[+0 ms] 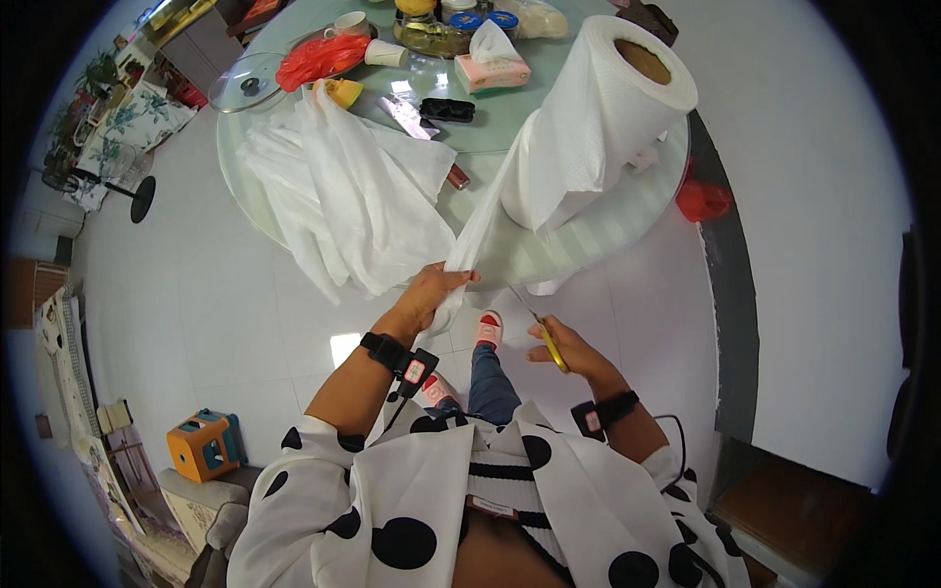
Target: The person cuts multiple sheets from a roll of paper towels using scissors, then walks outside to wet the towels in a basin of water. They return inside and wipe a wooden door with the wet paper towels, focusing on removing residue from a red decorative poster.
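A large white roll of soft, textured sheet [588,127] with a brown cardboard core stands at the right of the round glass table. A gathered strip [480,230] runs from it down to my left hand [431,297], whose fingers are closed around it near the table's front edge. To the right, my right hand [570,350] grips a pair of scissors [552,346] with yellow handles. The thin blades point up and left, apart from the strip. Several loose white sheets [363,196] lie heaped left of the strip, hanging over the table edge.
On the glass table [588,250] are a tissue box [492,73], a black case [447,110], a red plastic bag [321,63], a glass lid [250,83] and jars [466,22]. An orange step stool [201,446] stands on the floor at left, near a sofa [211,505].
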Demonstrator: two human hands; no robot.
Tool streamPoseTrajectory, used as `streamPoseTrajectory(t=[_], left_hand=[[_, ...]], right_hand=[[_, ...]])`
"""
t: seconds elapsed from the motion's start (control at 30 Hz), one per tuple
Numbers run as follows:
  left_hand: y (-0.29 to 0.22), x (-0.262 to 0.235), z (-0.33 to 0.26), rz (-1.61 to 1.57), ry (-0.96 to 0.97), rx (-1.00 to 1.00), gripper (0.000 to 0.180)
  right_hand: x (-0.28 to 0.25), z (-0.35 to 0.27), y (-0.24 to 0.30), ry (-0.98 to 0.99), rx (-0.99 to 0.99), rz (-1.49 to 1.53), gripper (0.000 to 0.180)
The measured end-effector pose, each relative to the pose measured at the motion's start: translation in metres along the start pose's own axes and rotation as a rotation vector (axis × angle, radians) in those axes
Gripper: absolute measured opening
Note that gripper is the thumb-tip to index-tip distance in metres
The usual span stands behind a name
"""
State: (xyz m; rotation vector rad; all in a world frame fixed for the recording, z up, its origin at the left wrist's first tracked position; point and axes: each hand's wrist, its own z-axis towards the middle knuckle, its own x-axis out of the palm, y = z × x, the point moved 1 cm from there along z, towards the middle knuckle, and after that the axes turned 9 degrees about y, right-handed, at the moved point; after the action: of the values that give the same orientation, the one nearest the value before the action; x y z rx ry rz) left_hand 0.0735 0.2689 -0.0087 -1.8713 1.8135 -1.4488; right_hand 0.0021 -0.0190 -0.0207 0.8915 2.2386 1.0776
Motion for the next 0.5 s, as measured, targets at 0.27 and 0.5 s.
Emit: streamPoseTrajectory(t=[0.27, 0.5], left_hand=[[-0.02, -0.004, -0.004, -0.103, -0.051, 0.075, 0.019], [-0.042, -0.009, -0.013, -0.03, -0.126, 0.024, 0.024]], right_hand=[[-0.021, 0.082, 0.006, 0.397, -0.017, 0.024, 0.061], [-0.029, 0.103, 0.037, 0.464, -0.018, 0.141, 0.057]])
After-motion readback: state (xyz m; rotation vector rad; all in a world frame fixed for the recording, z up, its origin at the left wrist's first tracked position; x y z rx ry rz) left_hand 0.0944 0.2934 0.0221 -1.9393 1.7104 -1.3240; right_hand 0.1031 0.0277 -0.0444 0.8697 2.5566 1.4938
